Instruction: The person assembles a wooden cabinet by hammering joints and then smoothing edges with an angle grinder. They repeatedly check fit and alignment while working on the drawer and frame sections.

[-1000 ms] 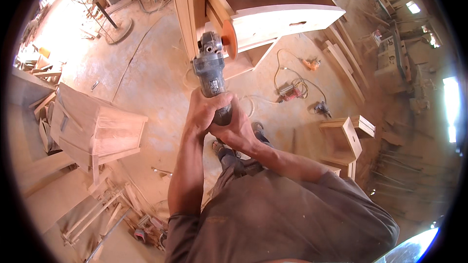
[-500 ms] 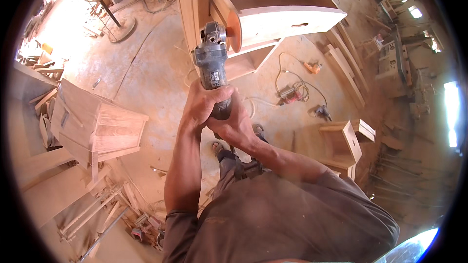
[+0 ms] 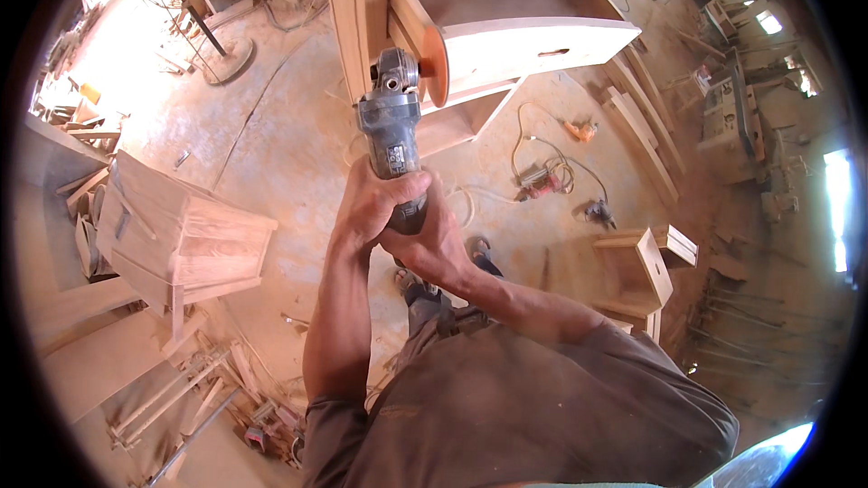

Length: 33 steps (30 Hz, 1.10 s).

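Observation:
An angle grinder [image 3: 392,117] with an orange sanding disc [image 3: 436,67] is gripped in both my hands. My left hand [image 3: 364,203] wraps the body from the left, its thumb lying across the top. From the right and below, my right hand [image 3: 434,239] closes round the rear end of the tool. The disc stands on edge at the left front corner of a pulled-out wooden drawer [image 3: 533,47] with a slot in its front. Whether the disc touches the wood I cannot tell. The drawer sits in a pale wooden cabinet [image 3: 353,18].
On the floor to the right lie a red power tool [image 3: 542,183], an orange one [image 3: 580,131] and their cords. Small wooden drawers [image 3: 637,271] stand at the right. A wooden cabinet [image 3: 217,239] is at the left. Long boards [image 3: 640,140] lean beside the drawer. A fan [image 3: 221,59] stands far left.
The grinder and both hands have shifted slightly nearer to me. The disc remains by the drawer's left corner, and both hands keep their grip.

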{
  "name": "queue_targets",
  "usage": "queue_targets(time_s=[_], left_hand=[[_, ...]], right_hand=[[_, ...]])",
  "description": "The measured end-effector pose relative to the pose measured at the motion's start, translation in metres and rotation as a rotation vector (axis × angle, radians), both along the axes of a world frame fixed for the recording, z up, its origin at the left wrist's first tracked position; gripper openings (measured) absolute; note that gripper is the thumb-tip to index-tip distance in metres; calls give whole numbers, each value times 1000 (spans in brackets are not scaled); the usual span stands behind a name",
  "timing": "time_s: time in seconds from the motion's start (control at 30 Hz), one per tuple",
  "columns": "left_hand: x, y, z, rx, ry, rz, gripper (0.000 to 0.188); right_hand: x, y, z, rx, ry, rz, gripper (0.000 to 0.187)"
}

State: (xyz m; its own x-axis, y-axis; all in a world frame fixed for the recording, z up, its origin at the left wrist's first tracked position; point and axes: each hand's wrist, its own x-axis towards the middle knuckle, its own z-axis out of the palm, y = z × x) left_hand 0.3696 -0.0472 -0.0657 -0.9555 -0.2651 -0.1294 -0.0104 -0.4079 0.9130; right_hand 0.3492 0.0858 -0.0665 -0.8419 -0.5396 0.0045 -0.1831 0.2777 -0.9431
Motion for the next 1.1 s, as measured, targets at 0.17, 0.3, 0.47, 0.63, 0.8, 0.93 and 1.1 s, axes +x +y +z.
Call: queue_targets(time_s=[0.17, 0.3, 0.47, 0.63, 0.8, 0.93, 1.1], left_hand=[[-2, 8, -45, 124, -82, 89, 20], [2, 6, -42, 114, -73, 42, 21], [11, 4, 33, -131, 45, 16, 22], [19, 10, 47, 80, 109, 65, 29], [47, 21, -3, 260, 23, 356, 30], [65, 46, -40, 342, 13, 638, 30], [82, 70, -57, 428, -38, 846, 29]], right_hand=[[-6, 5, 2, 93, -401, 101, 62], [0, 8, -3, 31, -319, 80, 61], [10, 8, 27, -102, -72, 82, 75], [-15, 30, 43, -162, -155, 401, 71], [-158, 83, 17, -451, -349, 138, 22], [-290, 98, 23, -932, -513, -294, 35], [-335, 94, 38, -859, -711, -335, 51]])
